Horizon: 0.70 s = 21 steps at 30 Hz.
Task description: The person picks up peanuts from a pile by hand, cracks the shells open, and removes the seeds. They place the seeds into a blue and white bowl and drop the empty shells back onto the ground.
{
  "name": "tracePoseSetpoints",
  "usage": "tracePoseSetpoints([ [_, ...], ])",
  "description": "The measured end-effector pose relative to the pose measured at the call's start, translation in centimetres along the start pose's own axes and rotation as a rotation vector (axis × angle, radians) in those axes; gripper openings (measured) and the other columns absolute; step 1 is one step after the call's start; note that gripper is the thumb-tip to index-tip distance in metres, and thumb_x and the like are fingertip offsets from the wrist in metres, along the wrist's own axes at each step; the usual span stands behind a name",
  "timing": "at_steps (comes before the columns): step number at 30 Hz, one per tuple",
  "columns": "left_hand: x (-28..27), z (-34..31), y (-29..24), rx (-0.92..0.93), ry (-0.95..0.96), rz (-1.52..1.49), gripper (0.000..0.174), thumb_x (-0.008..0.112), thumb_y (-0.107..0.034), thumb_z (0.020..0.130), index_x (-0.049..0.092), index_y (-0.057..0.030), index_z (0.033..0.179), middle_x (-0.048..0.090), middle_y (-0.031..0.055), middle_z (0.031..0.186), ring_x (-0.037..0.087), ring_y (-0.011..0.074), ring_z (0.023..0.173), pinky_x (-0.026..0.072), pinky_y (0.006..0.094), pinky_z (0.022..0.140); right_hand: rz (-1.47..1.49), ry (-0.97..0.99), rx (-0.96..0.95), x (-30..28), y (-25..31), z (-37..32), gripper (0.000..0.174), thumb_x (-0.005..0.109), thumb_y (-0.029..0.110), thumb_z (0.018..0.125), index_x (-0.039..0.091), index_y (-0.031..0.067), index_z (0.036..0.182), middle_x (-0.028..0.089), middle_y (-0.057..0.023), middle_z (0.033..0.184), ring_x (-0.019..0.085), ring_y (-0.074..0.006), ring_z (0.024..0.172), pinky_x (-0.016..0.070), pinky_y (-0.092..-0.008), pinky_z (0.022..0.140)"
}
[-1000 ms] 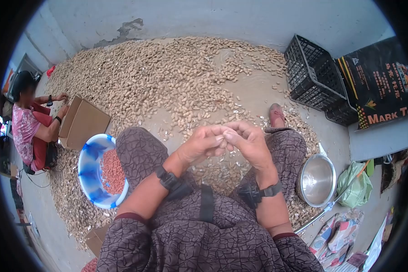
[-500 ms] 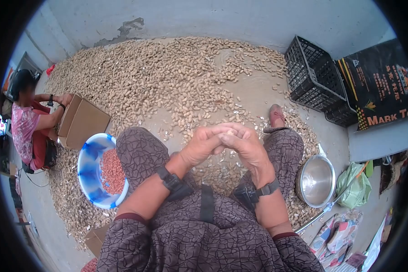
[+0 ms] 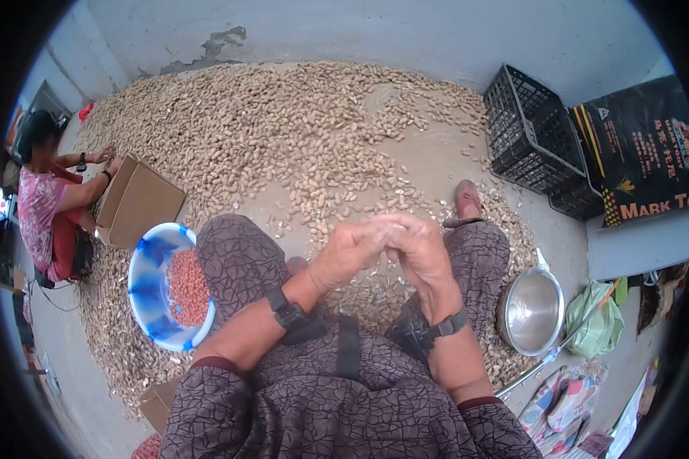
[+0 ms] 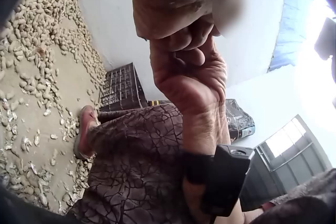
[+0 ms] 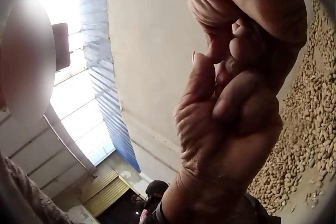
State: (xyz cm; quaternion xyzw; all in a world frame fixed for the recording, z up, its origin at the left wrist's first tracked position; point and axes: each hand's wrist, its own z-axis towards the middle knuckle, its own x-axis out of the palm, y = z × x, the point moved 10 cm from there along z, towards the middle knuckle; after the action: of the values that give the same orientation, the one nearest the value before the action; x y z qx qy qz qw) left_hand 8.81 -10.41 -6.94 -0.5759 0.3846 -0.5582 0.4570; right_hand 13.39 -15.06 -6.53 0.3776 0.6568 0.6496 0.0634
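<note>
In the head view the left hand and right hand meet above the lap, fingertips touching, fingers curled inward. A small thing, apparently a peanut, is pinched between them, almost wholly covered by the fingers. The left wrist view has the left hand above the right hand. Thumb and fingers of the left hand press against those of the right hand in the right wrist view. Unshelled peanuts cover much of the floor beyond the hands.
A blue-and-white basin with reddish kernels stands left of the legs. At right are a metal bowl, a green bag and black crates. Another person sits by a cardboard box at far left.
Both hands stay together, with the fingers now curled further over the pale thing glimpsed between them half a second ago. The other person's hands have shifted near the box.
</note>
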Motion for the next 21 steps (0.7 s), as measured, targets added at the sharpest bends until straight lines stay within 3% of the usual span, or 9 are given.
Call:
tracePoseSetpoints([
  [3,-0.2,0.2,-0.1,-0.087,-0.057,-0.225,0.035,0.043,-0.025,0.090,0.049,0.0028,0.110,0.053,0.0025,0.073,0.029,0.0005,0.044,0.0225,0.0156,0.041,0.086,-0.004,-0.001,-0.2,-0.4,0.5,0.025,0.062,0.019,0.079,0.061,-0.0030,0.089,0.058,-0.0018,0.072,0.047,-0.0047,0.060,0.0363,-0.0176,0.052],
  [7,-1.1,0.5,0.4,-0.086,-0.164,-0.281,0.031,0.040,-0.019,0.091,0.047,0.0008,0.114,0.051,0.0003,0.070,0.032,0.0006,0.047,0.0237,0.0145,0.041,0.089,-0.052,-0.025,0.1,-0.2,0.5,0.023,0.062,0.021,0.079,0.061,-0.0015,0.087,0.058,-0.0016,0.069,0.047,-0.0043,0.058,0.0369,-0.0179,0.052],
  [9,-2.3,0.4,-0.2,-0.049,-0.313,-0.175,0.029,0.037,-0.015,0.091,0.048,-0.0006,0.114,0.047,-0.0017,0.068,0.034,0.0009,0.051,0.0262,0.0141,0.043,-0.082,-0.125,-0.036,-0.1,0.3,0.4,0.021,0.061,0.018,0.079,0.061,-0.0008,0.088,0.058,-0.0015,0.067,0.046,-0.0032,0.056,0.0355,-0.0169,0.051],
  [13,-2.2,0.6,-0.7,-0.009,-0.304,-0.019,0.028,0.036,-0.014,0.091,0.048,-0.0017,0.113,0.044,-0.0031,0.065,0.036,0.0014,0.054,0.0285,0.0144,0.045,-0.200,-0.110,0.000,-0.7,0.1,0.6,0.020,0.059,0.018,0.080,0.061,0.0001,0.087,0.057,-0.0008,0.066,0.052,-0.0065,0.061,0.0350,-0.0170,0.053],
  [15,-2.0,0.7,-1.3,0.071,-0.281,0.136,0.027,0.036,-0.013,0.091,0.049,-0.0016,0.112,0.043,-0.0034,0.065,0.036,0.0017,0.054,0.0295,0.0151,0.046,-0.138,-0.149,-0.031,-1.0,0.2,0.6,0.014,0.061,0.014,0.079,0.061,0.0000,0.080,0.057,-0.0013,0.062,0.044,-0.0023,0.053,0.0312,-0.0159,0.048],
  [21,-1.4,0.7,-1.1,0.078,-0.218,0.076,0.027,0.037,-0.015,0.091,0.050,-0.0005,0.109,0.043,-0.0035,0.064,0.037,0.0027,0.055,0.0314,0.0164,0.047,-0.008,-0.168,-0.038,-1.8,-0.2,0.4,0.015,0.060,0.015,0.079,0.059,0.0018,0.072,0.055,-0.0003,0.060,0.043,-0.0038,0.051,0.0308,-0.0164,0.046],
])
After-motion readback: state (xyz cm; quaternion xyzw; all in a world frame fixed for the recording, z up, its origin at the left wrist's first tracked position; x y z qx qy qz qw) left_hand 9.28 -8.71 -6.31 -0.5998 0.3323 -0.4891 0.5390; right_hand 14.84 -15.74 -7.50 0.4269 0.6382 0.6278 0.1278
